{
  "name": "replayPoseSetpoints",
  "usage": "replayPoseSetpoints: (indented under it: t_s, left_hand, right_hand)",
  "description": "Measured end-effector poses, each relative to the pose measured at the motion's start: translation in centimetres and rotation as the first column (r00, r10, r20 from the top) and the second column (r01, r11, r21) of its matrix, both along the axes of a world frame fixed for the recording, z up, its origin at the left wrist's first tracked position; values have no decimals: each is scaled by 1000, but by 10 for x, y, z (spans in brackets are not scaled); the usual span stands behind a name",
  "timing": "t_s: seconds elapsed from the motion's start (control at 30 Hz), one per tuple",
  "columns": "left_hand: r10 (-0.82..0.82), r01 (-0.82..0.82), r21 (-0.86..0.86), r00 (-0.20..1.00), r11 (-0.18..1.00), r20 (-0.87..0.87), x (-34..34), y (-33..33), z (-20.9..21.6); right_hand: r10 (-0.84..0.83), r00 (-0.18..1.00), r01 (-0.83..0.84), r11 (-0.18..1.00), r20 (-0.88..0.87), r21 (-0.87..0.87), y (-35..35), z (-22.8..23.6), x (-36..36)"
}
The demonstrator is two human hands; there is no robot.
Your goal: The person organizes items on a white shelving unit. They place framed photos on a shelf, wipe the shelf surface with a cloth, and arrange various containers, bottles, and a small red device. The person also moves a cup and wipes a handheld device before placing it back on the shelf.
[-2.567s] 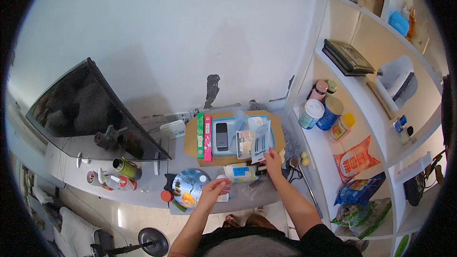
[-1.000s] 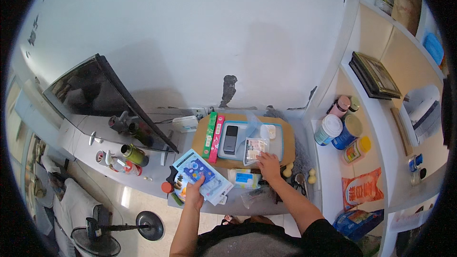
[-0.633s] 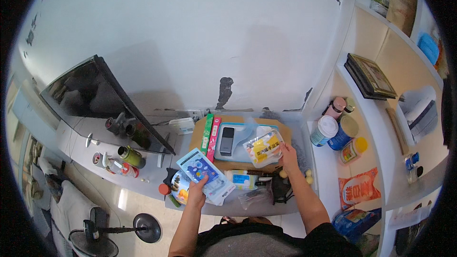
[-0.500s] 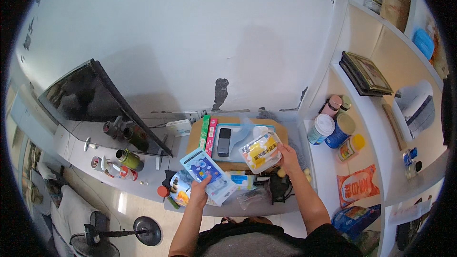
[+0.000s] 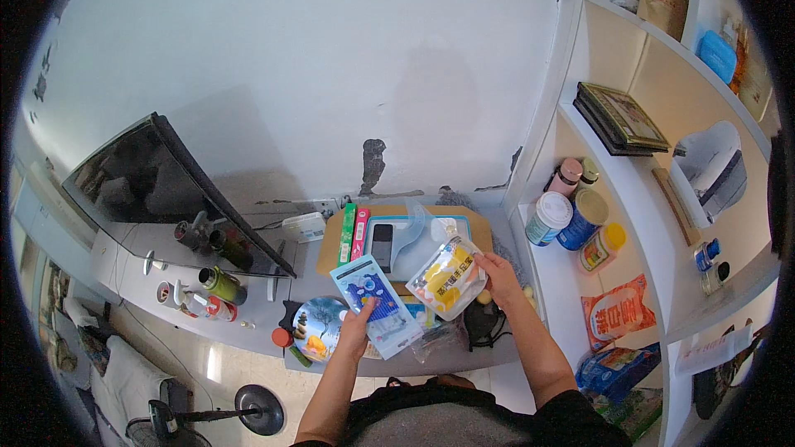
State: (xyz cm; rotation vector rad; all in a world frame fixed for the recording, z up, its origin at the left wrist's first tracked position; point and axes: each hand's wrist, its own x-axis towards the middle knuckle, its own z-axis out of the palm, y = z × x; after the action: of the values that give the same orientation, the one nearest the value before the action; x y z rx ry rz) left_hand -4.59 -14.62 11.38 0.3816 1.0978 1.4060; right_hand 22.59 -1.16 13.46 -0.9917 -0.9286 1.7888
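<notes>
My right hand (image 5: 498,274) holds a clear packet with yellow contents (image 5: 447,277), lifted above the counter in front of a brown board (image 5: 476,236). My left hand (image 5: 358,324) grips the lower edge of a flat blue and white packet (image 5: 374,298), tilted up beside the other packet. On the brown board behind them lie a black phone (image 5: 382,242), a green box (image 5: 347,234) and a pink box (image 5: 361,232), plus a clear plastic bag (image 5: 416,228).
A dark monitor (image 5: 157,190) stands at the left with small bottles and cans (image 5: 217,283) in front of it. A round picture disc (image 5: 313,327) lies by my left hand. Shelves at the right hold jars (image 5: 571,217), a snack bag (image 5: 617,310) and books (image 5: 621,116).
My right hand picked the yellow packet off the board and raised it. My left hand lifted the blue and white packet from the counter toward the middle.
</notes>
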Motion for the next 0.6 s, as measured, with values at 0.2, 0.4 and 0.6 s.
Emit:
replayPoseSetpoints:
  t_s: [0.2, 0.4, 0.6]
  left_hand:
    - [-152, 144, -65, 978, 987, -141, 7, -4, 15]
    - [-301, 310, -14, 909, 951, -288, 19, -7, 28]
    - [-441, 438, -77, 850, 896, -288, 32, -8, 28]
  right_hand:
    - [118, 993, -117, 992, -19, 38, -9, 0, -11]
    - [182, 960, -196, 979, 213, 48, -24, 11, -30]
    - [352, 888, -384, 921, 296, 58, -42, 7, -54]
